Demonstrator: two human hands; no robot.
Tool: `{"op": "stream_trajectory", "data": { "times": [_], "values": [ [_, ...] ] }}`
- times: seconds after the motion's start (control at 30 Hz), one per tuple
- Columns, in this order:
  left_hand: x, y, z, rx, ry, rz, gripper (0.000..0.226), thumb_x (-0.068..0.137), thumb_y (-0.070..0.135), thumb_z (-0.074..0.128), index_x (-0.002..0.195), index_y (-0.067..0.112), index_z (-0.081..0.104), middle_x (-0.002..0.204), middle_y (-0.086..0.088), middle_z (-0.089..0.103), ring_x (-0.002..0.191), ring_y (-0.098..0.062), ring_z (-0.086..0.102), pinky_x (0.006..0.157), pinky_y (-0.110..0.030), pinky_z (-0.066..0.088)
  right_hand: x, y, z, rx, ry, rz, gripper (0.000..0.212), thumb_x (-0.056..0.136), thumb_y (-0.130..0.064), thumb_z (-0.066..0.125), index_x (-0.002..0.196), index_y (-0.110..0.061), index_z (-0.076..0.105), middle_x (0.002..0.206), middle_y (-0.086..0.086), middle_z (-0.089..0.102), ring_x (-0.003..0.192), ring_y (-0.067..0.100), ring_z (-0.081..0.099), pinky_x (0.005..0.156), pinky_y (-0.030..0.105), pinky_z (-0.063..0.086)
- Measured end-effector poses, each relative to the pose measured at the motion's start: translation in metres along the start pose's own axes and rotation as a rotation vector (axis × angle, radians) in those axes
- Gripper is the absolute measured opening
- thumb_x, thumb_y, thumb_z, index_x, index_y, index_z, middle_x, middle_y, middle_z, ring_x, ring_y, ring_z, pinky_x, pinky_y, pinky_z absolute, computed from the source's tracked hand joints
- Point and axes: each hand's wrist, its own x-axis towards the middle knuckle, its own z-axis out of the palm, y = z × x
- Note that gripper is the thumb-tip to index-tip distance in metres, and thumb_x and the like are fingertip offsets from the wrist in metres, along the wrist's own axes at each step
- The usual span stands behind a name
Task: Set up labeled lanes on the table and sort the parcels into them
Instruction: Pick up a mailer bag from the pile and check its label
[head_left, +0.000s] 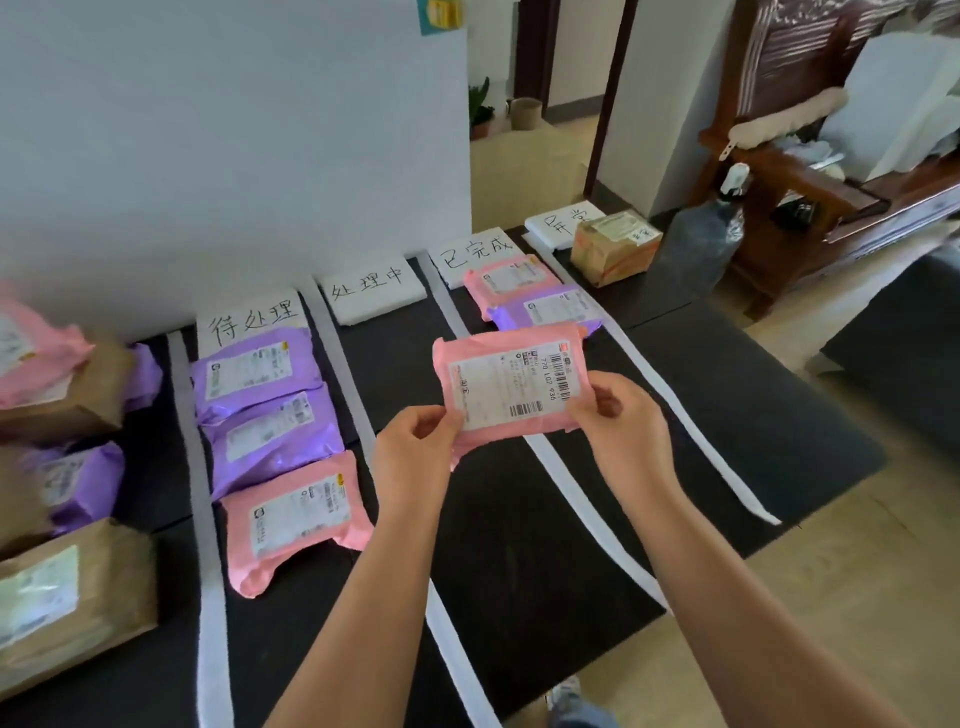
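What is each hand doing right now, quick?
Left hand: holding the pink parcel by its lower left corner.
Right hand: holding the same parcel by its right edge.

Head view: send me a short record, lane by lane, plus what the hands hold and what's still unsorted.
held: pink parcel, label up, pinched by left hand and right hand
first lane: two purple bags, then a pink bag nearest
second lane: sign only
third lane: small pink bag, purple one overlapping it
fourth lane: brown box, hiding part of its sign
unsorted: pile of brown, pink and purple parcels, far left
dividers: white strips on the dark table
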Motion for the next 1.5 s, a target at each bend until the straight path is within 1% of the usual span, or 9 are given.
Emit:
{"op": "stream_trajectory", "data": {
  "times": [0.13,0.27,0.47,0.67,0.77,1.03,1.23,1.37,1.5],
  "values": [
    [0.029,0.000,0.014,0.027,0.114,-0.070,0.024,0.095,0.029,0.063,0.118,0.023,0.066,0.106,0.008,0.066,0.080,-0.001,0.056,0.066,-0.017,0.042,0.055,0.006,0.024,-0.062,-0.173,-0.023,0.020,0.094,-0.029,0.066,0.114,-0.029,0.064,0.104,-0.013,0.067,0.087,0.000,0.063,0.065,0.013,0.046],
    [0.060,-0.001,0.027,0.066,0.170,-0.126,0.031,0.097,0.030,0.061,0.127,0.022,0.064,0.118,0.005,0.067,0.096,-0.009,0.057,0.088,-0.030,0.049,0.106,0.009,0.045,-0.077,-0.298,-0.056,0.021,0.093,-0.026,0.067,0.113,-0.029,0.065,0.106,-0.012,0.068,0.089,0.000,0.061,0.064,0.012,0.042],
    [0.115,-0.011,0.033,0.075,0.233,-0.198,0.032,0.097,0.024,0.058,0.128,0.022,0.065,0.119,0.005,0.068,0.098,-0.010,0.057,0.089,-0.028,0.047,0.161,0.007,0.097,-0.118,-0.432,-0.122,0.027,0.094,-0.019,0.065,0.120,-0.024,0.065,0.111,-0.012,0.067,0.083,-0.004,0.057,0.058,0.008,0.039],
    [0.183,-0.026,0.025,0.127,0.241,-0.222,0.024,0.097,0.025,0.056,0.117,0.021,0.068,0.100,0.007,0.069,0.080,-0.008,0.059,0.059,-0.018,0.039,0.212,0.002,0.162,-0.183,-0.504,-0.168,0.032,0.093,-0.012,0.058,0.123,-0.024,0.064,0.115,-0.007,0.067,0.087,0.003,0.058,0.053,0.009,0.037],
    [0.216,-0.033,0.022,0.112,0.223,-0.227,0.024,0.097,0.023,0.054,0.118,0.020,0.067,0.099,0.007,0.067,0.077,-0.004,0.057,0.059,-0.018,0.037,0.237,-0.003,0.193,-0.223,-0.553,-0.190,0.039,0.090,-0.007,0.053,0.124,-0.024,0.065,0.115,-0.002,0.066,0.090,0.011,0.061,0.055,0.009,0.038],
    [0.281,-0.050,0.020,0.128,0.172,-0.240,0.039,0.100,0.016,0.047,0.137,0.017,0.054,0.129,-0.001,0.064,0.109,-0.022,0.059,0.087,-0.030,0.045,0.284,-0.004,0.251,-0.390,-0.629,-0.215,0.045,0.090,-0.002,0.045,0.131,-0.015,0.061,0.129,0.007,0.062,0.106,0.026,0.061,0.068,0.027,0.042],
    [0.286,-0.058,0.018,0.211,0.075,-0.161,0.038,0.101,0.012,0.040,0.137,0.019,0.051,0.123,-0.004,0.063,0.090,-0.017,0.057,0.068,-0.021,0.041,0.290,-0.006,0.261,-0.430,-0.647,-0.197,0.050,0.091,-0.002,0.046,0.136,-0.021,0.057,0.128,0.001,0.063,0.101,0.020,0.060,0.067,0.026,0.044],
    [0.274,-0.054,0.016,0.252,0.107,-0.118,0.040,0.099,0.011,0.045,0.137,0.021,0.050,0.135,-0.001,0.057,0.110,-0.023,0.057,0.083,-0.025,0.038,0.282,-0.005,0.258,-0.437,-0.558,-0.209,0.032,0.092,-0.016,0.053,0.122,-0.024,0.058,0.119,0.005,0.061,0.093,0.019,0.059,0.071,0.032,0.049],
    [0.255,-0.044,0.012,0.327,0.144,-0.069,0.046,0.099,0.011,0.046,0.145,0.018,0.044,0.144,-0.003,0.047,0.125,-0.023,0.049,0.088,-0.024,0.035,0.262,-0.009,0.239,-0.487,-0.511,-0.208,0.036,0.096,-0.021,0.056,0.132,-0.021,0.051,0.122,0.009,0.052,0.092,0.020,0.050,0.073,0.031,0.038]
  ]
}}
